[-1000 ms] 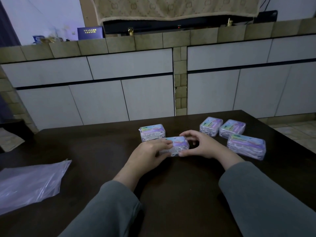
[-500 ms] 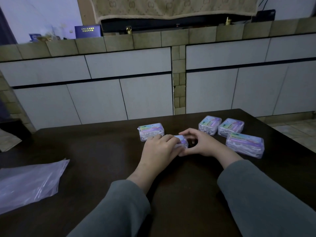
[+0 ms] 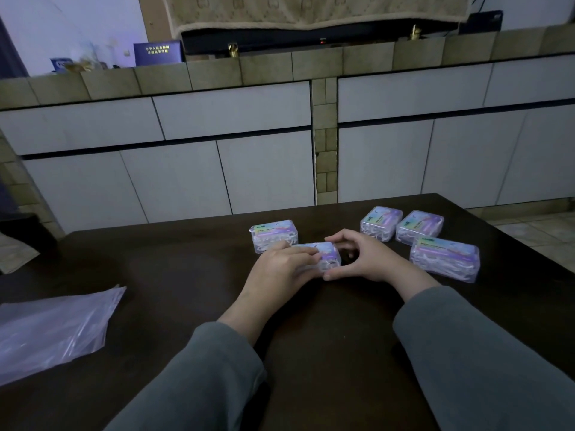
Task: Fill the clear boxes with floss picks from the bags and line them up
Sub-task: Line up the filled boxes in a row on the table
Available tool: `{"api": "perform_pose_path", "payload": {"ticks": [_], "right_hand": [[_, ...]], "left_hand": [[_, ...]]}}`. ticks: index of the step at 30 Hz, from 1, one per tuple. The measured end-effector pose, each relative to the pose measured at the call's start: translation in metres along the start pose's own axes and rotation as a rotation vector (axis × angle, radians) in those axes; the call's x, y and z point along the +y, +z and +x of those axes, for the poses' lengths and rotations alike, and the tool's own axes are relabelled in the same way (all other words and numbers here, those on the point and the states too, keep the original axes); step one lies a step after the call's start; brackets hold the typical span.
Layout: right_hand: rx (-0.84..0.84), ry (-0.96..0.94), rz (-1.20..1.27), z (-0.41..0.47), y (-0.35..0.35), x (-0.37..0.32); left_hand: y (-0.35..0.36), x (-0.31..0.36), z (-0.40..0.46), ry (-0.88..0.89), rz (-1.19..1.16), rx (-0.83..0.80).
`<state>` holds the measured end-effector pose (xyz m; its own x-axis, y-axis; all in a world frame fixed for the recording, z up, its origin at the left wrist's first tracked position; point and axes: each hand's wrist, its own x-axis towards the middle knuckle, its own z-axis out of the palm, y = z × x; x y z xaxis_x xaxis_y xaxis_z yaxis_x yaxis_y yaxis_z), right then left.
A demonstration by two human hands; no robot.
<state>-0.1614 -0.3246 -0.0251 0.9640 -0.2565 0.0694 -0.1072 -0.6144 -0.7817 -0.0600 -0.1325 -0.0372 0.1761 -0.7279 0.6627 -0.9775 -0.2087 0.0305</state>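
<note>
A clear box of floss picks (image 3: 326, 255) with a purple label lies on the dark table (image 3: 186, 269) between my hands. My left hand (image 3: 281, 269) rests over its top and left side, fingers laid across the lid. My right hand (image 3: 364, 259) holds its right end between thumb and fingers. Just behind it stands a second filled box (image 3: 273, 233). Two more filled boxes (image 3: 381, 222) (image 3: 420, 227) sit side by side at the back right, and a larger one (image 3: 445, 258) lies to the right of my right hand.
Crumpled clear plastic bags (image 3: 53, 328) lie at the table's left edge. White cabinet fronts (image 3: 233, 169) under a tiled counter run behind the table. Tiled floor (image 3: 544, 234) shows past the table's right corner.
My left hand slid from the box's near left side up over its lid, then drew back slightly, uncovering more of the label. The right hand stayed at the box's right end.
</note>
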Motion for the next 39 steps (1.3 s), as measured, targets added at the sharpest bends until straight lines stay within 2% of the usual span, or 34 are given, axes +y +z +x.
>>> {"api": "perform_pose_path", "payload": {"ticks": [7,11,13,16,17,19,26,31,39], "right_hand": [[0.025,0.0,-0.041,-0.002,0.001,0.0],[0.1,-0.024,-0.274,-0.004,0.005,0.0],[0.167,-0.141,-0.411,-0.006,0.007,-0.004],[0.226,-0.365,-0.527,-0.009,0.012,-0.018],[0.218,-0.409,-0.558,-0.01,0.014,-0.022],[0.194,-0.448,-0.62,-0.01,0.021,-0.027],[0.209,-0.341,-0.67,-0.006,0.029,-0.03],[0.226,-0.258,-0.73,0.001,0.027,-0.03],[0.257,-0.179,-0.702,0.042,0.05,-0.047]], "left_hand": [[-0.002,0.005,-0.007,-0.109,-0.059,-0.016],[-0.011,-0.005,-0.013,-0.245,-0.241,-0.097],[-0.015,-0.008,-0.013,-0.236,-0.272,-0.039],[-0.009,-0.014,-0.008,-0.267,-0.031,0.14],[-0.006,-0.017,-0.006,-0.315,0.049,0.155],[-0.001,-0.021,-0.001,-0.413,0.163,0.08],[0.004,-0.032,0.015,-0.506,0.258,-0.249],[-0.001,-0.04,0.02,-0.542,0.376,-0.25],[-0.015,-0.079,0.005,-0.708,0.34,-0.173]]}}
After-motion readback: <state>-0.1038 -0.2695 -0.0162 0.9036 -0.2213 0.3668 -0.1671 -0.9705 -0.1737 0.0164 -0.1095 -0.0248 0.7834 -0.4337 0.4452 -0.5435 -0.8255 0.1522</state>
